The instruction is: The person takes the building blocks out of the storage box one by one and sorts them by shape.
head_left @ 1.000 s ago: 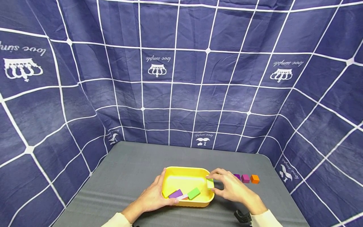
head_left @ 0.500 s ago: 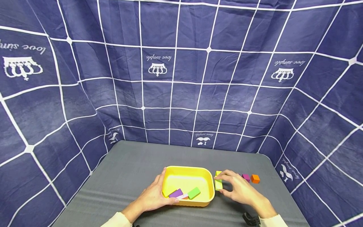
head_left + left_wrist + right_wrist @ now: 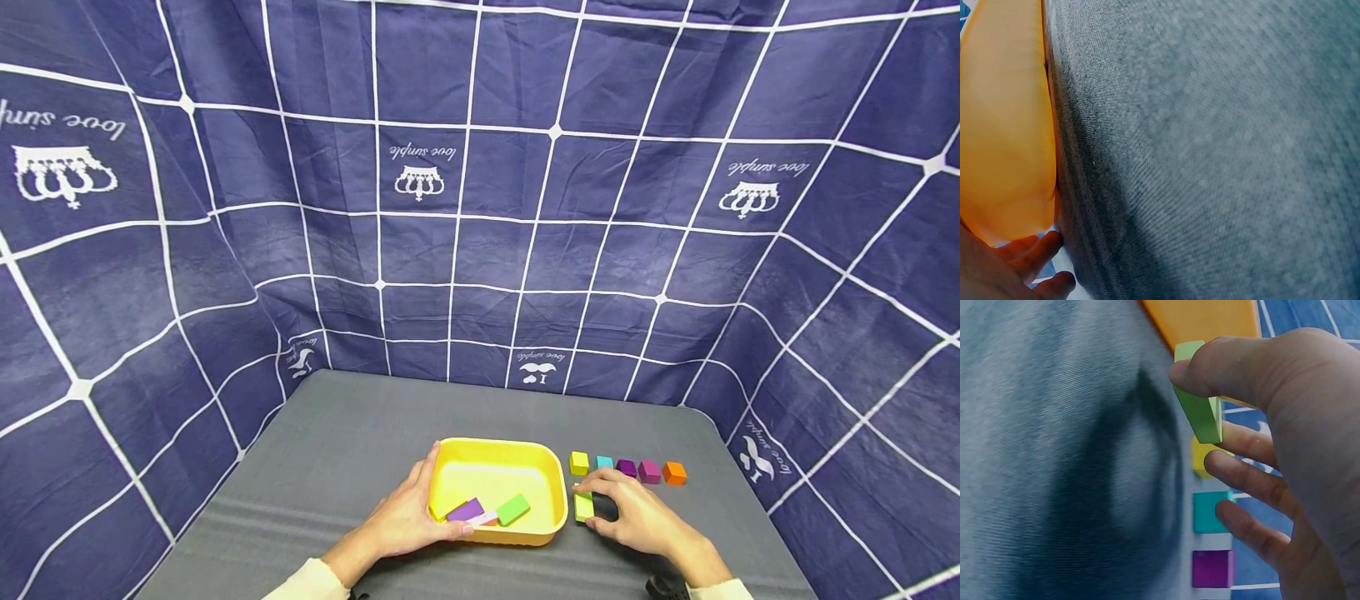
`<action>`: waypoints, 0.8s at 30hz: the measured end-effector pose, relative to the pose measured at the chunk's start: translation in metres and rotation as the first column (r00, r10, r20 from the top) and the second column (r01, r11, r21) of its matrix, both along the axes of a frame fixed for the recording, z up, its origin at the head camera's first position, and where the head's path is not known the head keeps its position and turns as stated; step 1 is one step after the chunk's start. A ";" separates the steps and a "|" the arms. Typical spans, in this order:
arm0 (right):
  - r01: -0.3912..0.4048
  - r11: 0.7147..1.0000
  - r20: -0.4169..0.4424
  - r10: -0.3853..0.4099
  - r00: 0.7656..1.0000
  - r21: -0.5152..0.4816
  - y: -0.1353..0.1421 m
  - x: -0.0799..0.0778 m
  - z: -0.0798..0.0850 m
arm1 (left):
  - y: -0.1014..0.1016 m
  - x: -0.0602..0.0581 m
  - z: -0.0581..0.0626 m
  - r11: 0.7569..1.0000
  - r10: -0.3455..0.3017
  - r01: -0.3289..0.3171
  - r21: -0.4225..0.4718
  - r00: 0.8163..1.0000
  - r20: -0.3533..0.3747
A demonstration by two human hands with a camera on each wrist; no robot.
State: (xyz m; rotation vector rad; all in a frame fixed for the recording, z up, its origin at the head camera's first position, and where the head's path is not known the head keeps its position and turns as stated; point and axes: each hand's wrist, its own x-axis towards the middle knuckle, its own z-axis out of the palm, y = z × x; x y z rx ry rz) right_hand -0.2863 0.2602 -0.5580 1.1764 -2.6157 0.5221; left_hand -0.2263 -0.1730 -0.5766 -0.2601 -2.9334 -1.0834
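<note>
My left hand (image 3: 405,515) grips the near left corner of a yellow plastic box (image 3: 517,444), its thumb on the front rim. In the left wrist view, the box's side wall (image 3: 1007,125) is beside those fingers. Just right of the box, my right hand (image 3: 633,510) pinches a light green rectangular block (image 3: 583,508) between thumb and fingers. The right wrist view shows this block (image 3: 1200,419) tilted, its far side partly hidden by the thumb. Inside the box lie a purple block (image 3: 465,510), a green block (image 3: 513,510) and a pale pink piece (image 3: 483,519).
Behind my right hand is a row of small cubes: yellow (image 3: 579,463), cyan (image 3: 604,462), purple (image 3: 626,468), magenta (image 3: 649,472) and orange (image 3: 675,473). A grey cloth (image 3: 360,450) covers the table, with a blue checked curtain (image 3: 480,250) around it.
The right hand carries the light green block from over the box's right rim to the right, then nearer to me. The yellow and cyan cubes come into sight. The left hand stays put.
</note>
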 end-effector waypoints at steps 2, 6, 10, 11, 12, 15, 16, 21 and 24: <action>-0.006 1.000 0.009 0.006 1.000 0.003 0.001 -0.001 -0.004 | 0.000 0.000 0.000 1.000 -0.001 0.001 -0.001 1.000 -0.005; -0.006 1.000 0.054 0.005 0.999 0.013 0.004 -0.003 -0.011 | 0.000 0.000 -0.001 1.000 -0.002 0.002 -0.004 1.000 -0.012; -0.009 1.000 0.066 0.008 0.998 0.014 0.005 -0.005 -0.013 | 0.000 0.000 0.000 1.000 0.000 0.000 -0.002 1.000 -0.013; -0.011 1.000 0.066 0.010 0.998 0.012 0.004 -0.005 -0.013 | -0.001 0.000 0.000 1.000 0.001 -0.001 -0.002 1.000 -0.014; -0.013 1.000 0.064 0.012 0.998 0.010 0.004 -0.005 -0.013 | -0.001 0.000 0.000 1.000 0.001 -0.001 -0.003 1.000 -0.013; -0.011 1.000 0.066 0.010 0.998 0.017 0.004 -0.005 -0.013 | -0.001 0.000 0.000 1.000 0.003 -0.003 -0.005 1.000 -0.008; -0.009 1.000 0.067 0.007 0.998 0.018 0.004 -0.004 -0.013 | -0.001 0.000 0.000 1.000 0.003 -0.003 -0.005 1.000 -0.005; 0.006 1.000 0.064 -0.007 0.998 0.027 0.004 -0.003 -0.013 | 0.000 -0.001 0.000 1.000 -0.002 0.002 -0.010 1.000 -0.002; 0.012 1.000 0.059 -0.013 0.998 0.029 0.004 -0.002 -0.012 | 0.000 0.000 0.000 1.000 -0.001 0.001 -0.011 1.000 -0.003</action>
